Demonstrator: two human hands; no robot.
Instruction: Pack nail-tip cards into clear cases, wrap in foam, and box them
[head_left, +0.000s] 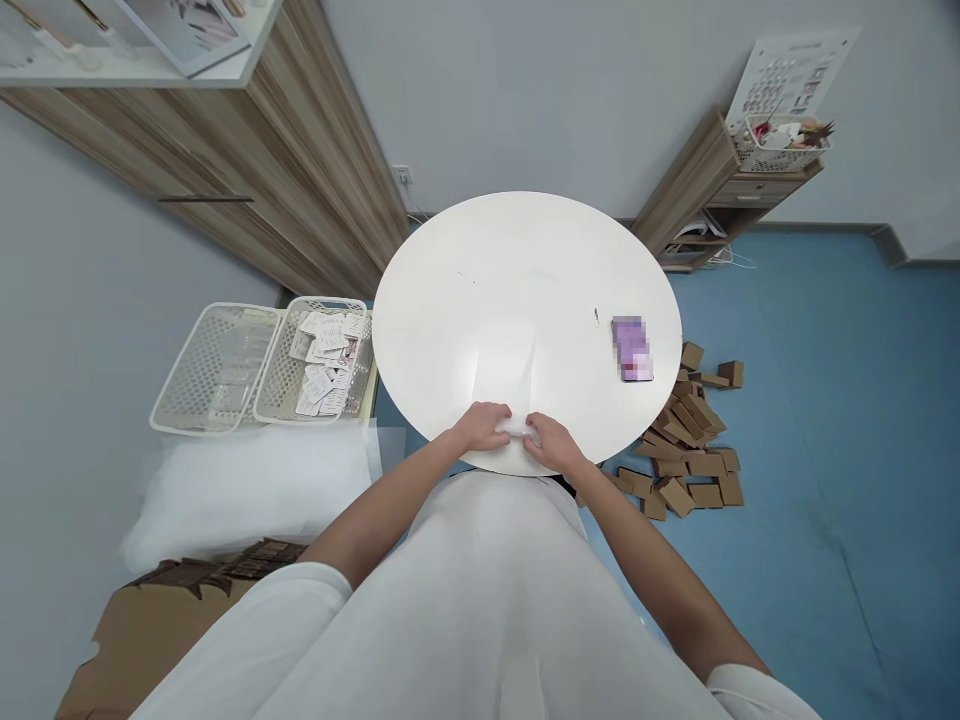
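One white bundle (517,427), long axis sideways, in grip of left hand (484,427) and right hand (552,441).

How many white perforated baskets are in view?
3: a basket and a fuller basket left of the table; a third basket on the small cabinet, right.

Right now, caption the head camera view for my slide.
Left hand and right hand hold a pale, translucent item at the near edge of a white table.

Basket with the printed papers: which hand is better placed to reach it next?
Left, I think: the left hand is nearer the basket than the right hand. Both hold the translucent piece.
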